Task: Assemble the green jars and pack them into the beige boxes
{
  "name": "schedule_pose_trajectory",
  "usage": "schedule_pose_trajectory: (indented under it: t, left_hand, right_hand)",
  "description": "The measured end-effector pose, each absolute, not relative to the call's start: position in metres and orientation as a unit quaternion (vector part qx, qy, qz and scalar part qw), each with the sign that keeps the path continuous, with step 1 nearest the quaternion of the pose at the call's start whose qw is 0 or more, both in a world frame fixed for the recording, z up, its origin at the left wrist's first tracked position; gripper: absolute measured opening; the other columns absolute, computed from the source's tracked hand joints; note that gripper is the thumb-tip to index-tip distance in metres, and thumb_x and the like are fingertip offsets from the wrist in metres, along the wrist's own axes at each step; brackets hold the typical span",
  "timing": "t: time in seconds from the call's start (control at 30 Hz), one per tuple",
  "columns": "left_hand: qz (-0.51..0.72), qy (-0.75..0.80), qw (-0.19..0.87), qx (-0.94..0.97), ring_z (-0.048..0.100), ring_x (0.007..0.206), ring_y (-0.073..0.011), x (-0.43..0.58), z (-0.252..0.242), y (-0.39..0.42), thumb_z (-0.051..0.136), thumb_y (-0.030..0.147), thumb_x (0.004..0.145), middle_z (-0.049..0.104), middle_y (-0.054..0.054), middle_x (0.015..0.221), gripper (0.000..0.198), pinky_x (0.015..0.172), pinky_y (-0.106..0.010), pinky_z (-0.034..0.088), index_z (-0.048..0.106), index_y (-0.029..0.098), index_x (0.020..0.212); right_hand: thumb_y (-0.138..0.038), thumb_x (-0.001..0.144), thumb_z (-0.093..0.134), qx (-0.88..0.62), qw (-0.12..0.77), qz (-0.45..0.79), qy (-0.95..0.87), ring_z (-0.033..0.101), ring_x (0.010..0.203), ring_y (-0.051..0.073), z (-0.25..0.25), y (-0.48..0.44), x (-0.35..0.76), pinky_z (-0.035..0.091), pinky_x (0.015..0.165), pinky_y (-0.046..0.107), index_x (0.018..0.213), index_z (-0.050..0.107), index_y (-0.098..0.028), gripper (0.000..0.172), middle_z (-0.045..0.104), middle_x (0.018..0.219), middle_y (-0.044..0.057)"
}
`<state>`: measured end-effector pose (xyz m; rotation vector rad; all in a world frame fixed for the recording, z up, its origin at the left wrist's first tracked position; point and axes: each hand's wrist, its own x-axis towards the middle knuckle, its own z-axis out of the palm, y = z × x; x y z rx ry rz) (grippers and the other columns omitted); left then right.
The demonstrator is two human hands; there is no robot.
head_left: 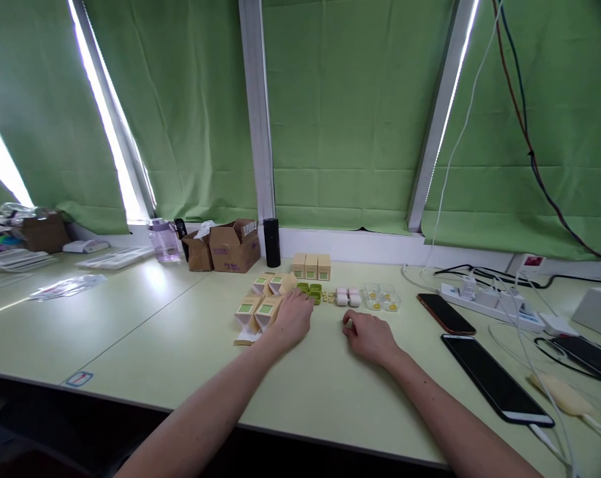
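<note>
Setting: pale green table (146, 312) stood before green curtains (350, 119).
Left hand (294, 318): lay flat with fingers loosely spread, gripping nothing, resting against the small card boxes (261, 309) and just beside the green pieces (311, 291).
Right hand (371, 337): loosely curled on the tabletop, a small pale piece (349, 323) at its fingertips; whether it was pinched could not be told.
Handling: the boxes looked light and thin-walled, easily crushed; best taken by opposite side walls, not the open flaps.
Look: tan, matte, square-edged, with green labels.
Nearby: white rounded cases (347, 297) and clear glossy trays (381, 297).
Further right: dark smooth phones (494, 378), well apart.
</note>
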<state>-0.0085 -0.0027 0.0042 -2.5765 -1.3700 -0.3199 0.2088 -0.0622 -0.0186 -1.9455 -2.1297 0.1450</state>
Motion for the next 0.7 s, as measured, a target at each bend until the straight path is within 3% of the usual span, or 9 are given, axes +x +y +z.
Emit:
schedule_pose_trajectory:
  t: [0.37,0.7]
  left_hand:
    - [-0.08,-0.486,0.121,-0.862,0.062,0.109,-0.0343,-0.002,-0.01,0.021,0.05,-0.002,0.081,0.073,-0.018,0.098,0.032,0.09,-0.044,0.045,0.071,0.013,0.101]
    - [-0.115,-0.461,0.1,-0.874,0.06,0.101,-0.0326,0.0,-0.004,0.004,0.052,0.001,0.084,0.071,-0.015,0.087,0.025,0.085,-0.043,0.044,0.072,0.016,0.084]
  right_hand:
    - [-0.026,0.095,0.057,-0.667,0.129,0.054,-0.731,0.069,0.105,0.026,-0.016,-0.064,0.208,0.034,0.069,0.031,0.115,0.065,-0.026,0.021,0.077,0.114,0.006]
    - [-0.026,0.095,0.057,-0.669,0.159,0.065,-0.723,0.068,0.1,0.023,-0.018,-0.063,0.207,0.032,0.068,0.03,0.114,0.064,-0.026,0.02,0.077,0.106,0.004]
